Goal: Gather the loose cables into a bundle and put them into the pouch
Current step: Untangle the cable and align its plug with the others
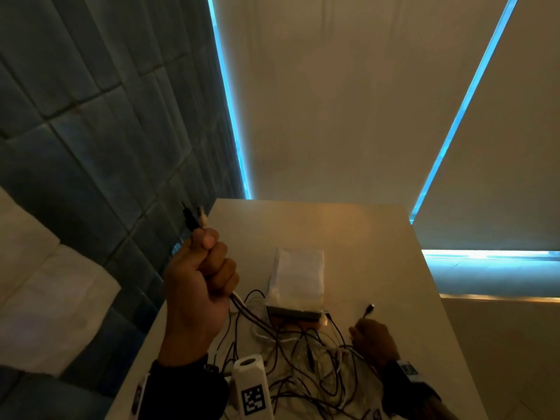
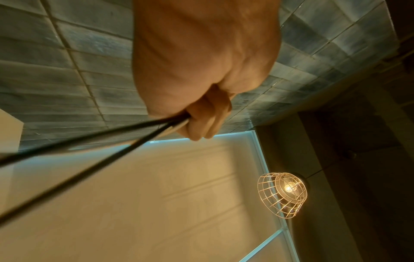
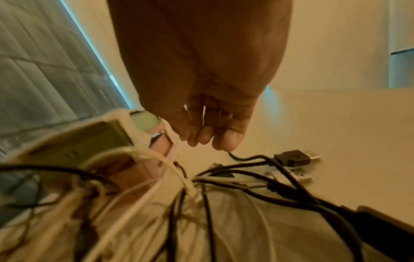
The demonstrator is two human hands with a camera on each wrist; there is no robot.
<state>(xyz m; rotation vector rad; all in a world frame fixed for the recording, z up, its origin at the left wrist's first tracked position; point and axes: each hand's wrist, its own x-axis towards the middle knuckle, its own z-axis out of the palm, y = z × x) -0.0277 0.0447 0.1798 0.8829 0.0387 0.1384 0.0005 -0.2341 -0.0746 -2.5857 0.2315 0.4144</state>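
At the far left we see the blue-grey tiled wall [image 1: 100, 140], and just in front of it our left hand [image 1: 198, 286] is raised above the table [image 1: 378, 237], clenched in a fist around several cable ends. Two connector tips [image 1: 195, 216], one dark and one pale, stick up out of the top of the fist, and the strands [image 1: 242, 307] run down from below the little finger into the tangle; in the left wrist view the same hand [image 2: 201, 70] grips taut dark strands [image 2: 89, 141] that stretch away toward the lower left. Moving right, the loose cables [image 1: 303, 359], black and white mixed, lie in a heap on the near part of the table, close to our body, with a white marker block [image 1: 253, 386] bearing a black square code beside our left wrist. Just beyond the heap sits the pale pouch [image 1: 298, 280], lying flat near the middle of the table, its near edge touching the tangle. Further right, our right hand [image 1: 374, 338] is low over the table at the right edge of the heap; in the right wrist view its fingers [image 3: 226, 138] are curled downward with a thin black cable [image 3: 244, 157] meeting the fingertips, though we cannot tell whether they actually pinch it. A dark plug [image 3: 293, 157] lies on the table just past those fingertips. At the far right, a glowing blue strip [image 1: 460, 116] runs up beside the beige blind.
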